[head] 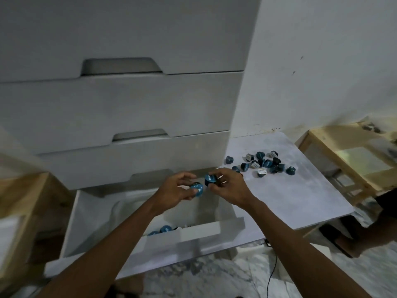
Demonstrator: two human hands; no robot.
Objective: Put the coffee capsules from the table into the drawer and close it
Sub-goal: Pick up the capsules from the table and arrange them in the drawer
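The left hand (178, 188) pinched one blue capsule (197, 189), and the right hand (228, 187), just beside it, pinched a second capsule (210, 179). Below both, the drawer (204, 231) stood open, with two more capsules (165, 229) showing inside. Right of the right hand, a heap of capsules (263, 163), roughly sixteen, lay on the worktop (290, 194).

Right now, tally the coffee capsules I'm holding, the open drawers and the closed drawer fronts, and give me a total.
Held coffee capsules: 2, one in the left hand, one in the right hand
Open drawer: 1
Closed drawer fronts: 3
Total: 6
The capsule pile on the table overlaps too much to count.
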